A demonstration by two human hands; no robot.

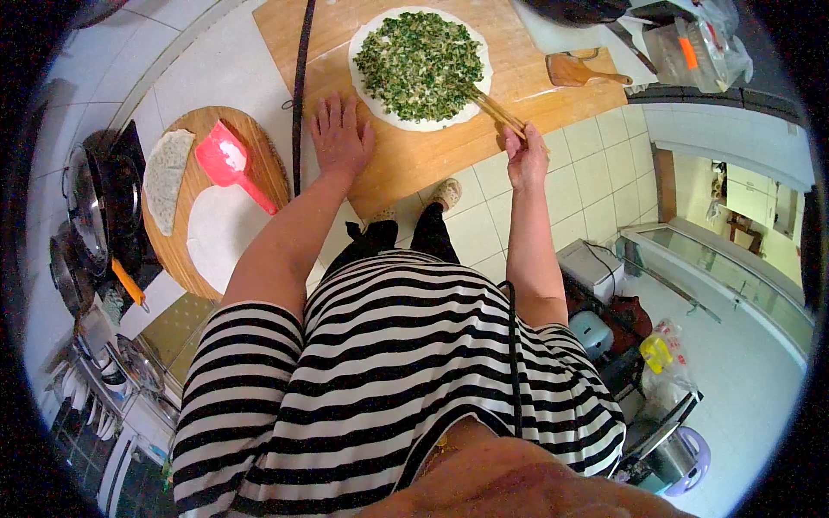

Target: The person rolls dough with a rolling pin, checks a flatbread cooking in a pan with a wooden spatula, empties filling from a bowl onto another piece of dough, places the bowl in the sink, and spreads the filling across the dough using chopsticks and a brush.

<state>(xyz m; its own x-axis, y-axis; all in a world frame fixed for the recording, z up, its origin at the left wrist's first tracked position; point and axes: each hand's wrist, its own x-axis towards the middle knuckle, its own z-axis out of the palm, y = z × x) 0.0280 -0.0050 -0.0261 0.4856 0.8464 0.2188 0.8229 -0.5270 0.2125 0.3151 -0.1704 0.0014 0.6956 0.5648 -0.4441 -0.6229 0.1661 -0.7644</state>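
A round sheet of dough [414,124] lies on the wooden board [397,160], covered nearly to its rim with chopped green filling [419,65]. My right hand [525,155] holds a pair of chopsticks [499,112], their tips in the filling at the sheet's lower right. Left of the dough, my left hand [339,138] rests flat on the board with its fingers spread, holding nothing.
On a round wooden board [272,168] at the left are a folded filled dough [168,177], a red scoop with white powder [226,155] and another dough sheet [220,229]. A wooden spatula [574,71] lies at the right. Pans [86,203] stand far left.
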